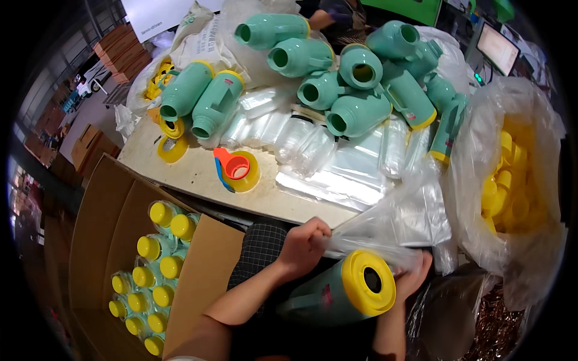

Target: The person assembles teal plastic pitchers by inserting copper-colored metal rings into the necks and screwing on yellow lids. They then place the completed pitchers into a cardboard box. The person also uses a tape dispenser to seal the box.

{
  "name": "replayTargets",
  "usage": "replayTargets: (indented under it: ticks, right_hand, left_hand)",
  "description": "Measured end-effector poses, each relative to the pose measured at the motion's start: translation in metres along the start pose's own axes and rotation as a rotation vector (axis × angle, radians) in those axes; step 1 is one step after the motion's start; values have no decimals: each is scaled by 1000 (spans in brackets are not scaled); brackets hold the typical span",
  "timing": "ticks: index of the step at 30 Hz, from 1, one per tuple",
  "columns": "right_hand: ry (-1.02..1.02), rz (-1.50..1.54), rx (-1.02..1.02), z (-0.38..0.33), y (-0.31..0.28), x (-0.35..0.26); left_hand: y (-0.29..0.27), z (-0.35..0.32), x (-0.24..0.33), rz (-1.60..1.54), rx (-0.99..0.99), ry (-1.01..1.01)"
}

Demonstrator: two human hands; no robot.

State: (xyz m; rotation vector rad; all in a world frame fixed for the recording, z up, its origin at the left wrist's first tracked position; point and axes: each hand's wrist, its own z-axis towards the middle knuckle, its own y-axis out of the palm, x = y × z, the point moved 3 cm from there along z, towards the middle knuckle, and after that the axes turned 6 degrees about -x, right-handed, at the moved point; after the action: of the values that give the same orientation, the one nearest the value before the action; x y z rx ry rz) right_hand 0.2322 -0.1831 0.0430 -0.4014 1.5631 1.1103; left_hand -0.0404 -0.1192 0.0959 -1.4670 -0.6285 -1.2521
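A green thermos jug (328, 295) lies tilted across my lap, its yellow ring end (354, 285) with a dark central hole turned up toward me. Just above it, a clear plastic bag (373, 248) stretches between my two hands. My left hand (306, 245) pinches the bag's left edge with curled fingers. At the other edge, my right hand (414, 275) grips the film close beside the yellow end; its fingers are partly covered by the plastic. More clear film (415, 210) spreads from the table edge down toward the hands.
Several green jug bodies (361, 114) lie on the table (198, 174) among clear bags. A tape roll (245, 174) with an orange-red piece is nearer. Left stands a carton (201, 271) of bagged, yellow-capped jugs; right, a plastic sack (481, 126) of yellow parts. Someone's arm (322, 18) shows behind.
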Motion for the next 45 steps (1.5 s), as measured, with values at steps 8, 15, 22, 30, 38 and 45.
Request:
replayTargets:
  ticks: [8, 15, 22, 30, 38, 45]
  right_hand:
    - [-149, -604, -693, -160, 15, 33]
    - [433, -481, -1402, -185, 106, 38]
    - [-619, -406, -1554, -257, 341, 19]
    - [-183, -145, -1714, -290, 373, 39]
    - [467, -645, -1274, -190, 166, 91]
    - [406, -708, -930, -169, 132, 129]
  left_hand:
    - [-23, -161, -9, 240, 209, -169]
    - [-50, -253, -46, 597, 537, -238]
    - [-205, -335, -19, 983, 975, -460]
    - [-385, -472, -173, 79, 1169, -919]
    - [-359, -495, -240, 619, 1097, -1374]
    - [-373, -144, -40, 930, 1001, -31]
